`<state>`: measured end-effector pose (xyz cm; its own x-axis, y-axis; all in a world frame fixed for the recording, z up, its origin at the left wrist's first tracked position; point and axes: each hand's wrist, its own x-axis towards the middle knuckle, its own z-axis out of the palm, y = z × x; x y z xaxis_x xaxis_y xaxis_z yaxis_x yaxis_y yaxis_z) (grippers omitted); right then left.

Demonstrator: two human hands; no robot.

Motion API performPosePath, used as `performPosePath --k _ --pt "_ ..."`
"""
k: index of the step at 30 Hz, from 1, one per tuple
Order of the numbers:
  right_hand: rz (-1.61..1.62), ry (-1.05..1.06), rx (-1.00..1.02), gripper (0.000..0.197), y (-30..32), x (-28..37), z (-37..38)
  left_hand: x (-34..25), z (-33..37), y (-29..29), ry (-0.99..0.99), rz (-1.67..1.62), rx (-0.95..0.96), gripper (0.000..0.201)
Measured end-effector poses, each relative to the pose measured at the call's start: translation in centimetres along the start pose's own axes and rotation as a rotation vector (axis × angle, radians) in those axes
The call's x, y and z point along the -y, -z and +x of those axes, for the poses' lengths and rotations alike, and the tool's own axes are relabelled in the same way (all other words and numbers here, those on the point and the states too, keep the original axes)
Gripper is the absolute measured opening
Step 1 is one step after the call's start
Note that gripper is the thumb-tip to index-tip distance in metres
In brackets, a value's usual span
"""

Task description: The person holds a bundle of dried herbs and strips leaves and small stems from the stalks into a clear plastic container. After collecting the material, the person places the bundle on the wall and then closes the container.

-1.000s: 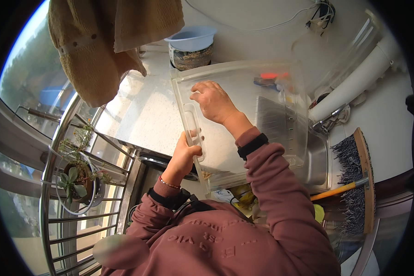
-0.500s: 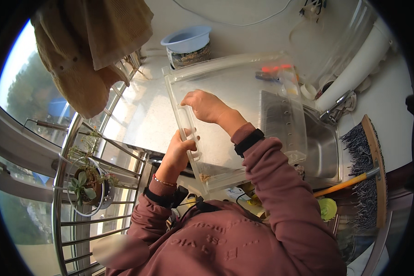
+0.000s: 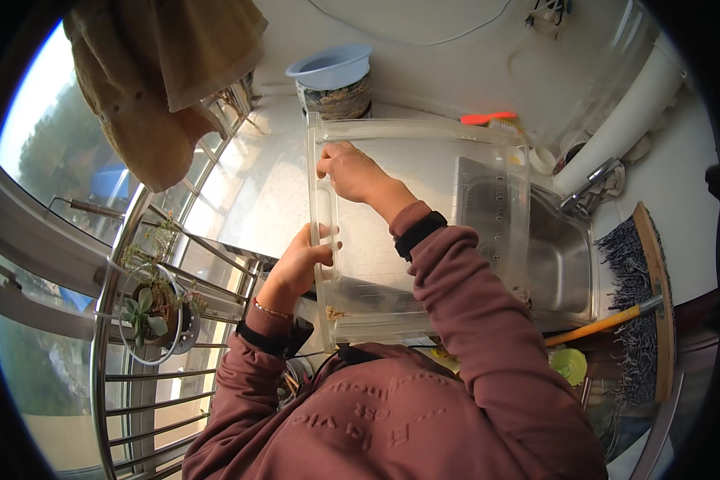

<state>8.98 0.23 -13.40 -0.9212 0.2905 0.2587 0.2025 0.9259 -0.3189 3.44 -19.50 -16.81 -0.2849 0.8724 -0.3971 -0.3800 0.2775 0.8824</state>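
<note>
The clear plastic bin [image 3: 424, 216] is held up in front of the person, above the steel sink [image 3: 564, 264], with its left rim between the 2 hands. The left hand [image 3: 300, 264] closes around this rim from the outside at 8 o'clock of the bin, fingers curled over the edge. The right hand [image 3: 352, 172] reaches inside the bin at 10 o'clock, fingers bent and pressing on the same wall near the handle; a broom [image 3: 640, 312] lies at 4 o'clock.
</note>
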Motion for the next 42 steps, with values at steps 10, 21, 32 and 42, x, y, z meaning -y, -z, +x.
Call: performPosePath --k 10,21,32,42 --pt "0.091 0.095 -0.375 0.008 7.3 -1.6 -5.2 -2.2 0.6 -0.4 -0.067 0.229 0.070 0.063" --pt "-0.212 0.323 -0.505 0.013 4.1 -2.2 -8.0 -4.1 1.6 -0.8 -0.030 0.309 0.170 0.059" --pt "-0.236 0.201 -0.378 0.012 4.8 -2.0 -8.3 -4.2 0.7 -1.1 -0.046 0.318 0.139 0.061" --pt "-0.387 0.214 -0.353 0.020 5.2 -1.2 -7.6 -4.1 -0.5 -1.6 -0.158 0.341 0.166 0.063"
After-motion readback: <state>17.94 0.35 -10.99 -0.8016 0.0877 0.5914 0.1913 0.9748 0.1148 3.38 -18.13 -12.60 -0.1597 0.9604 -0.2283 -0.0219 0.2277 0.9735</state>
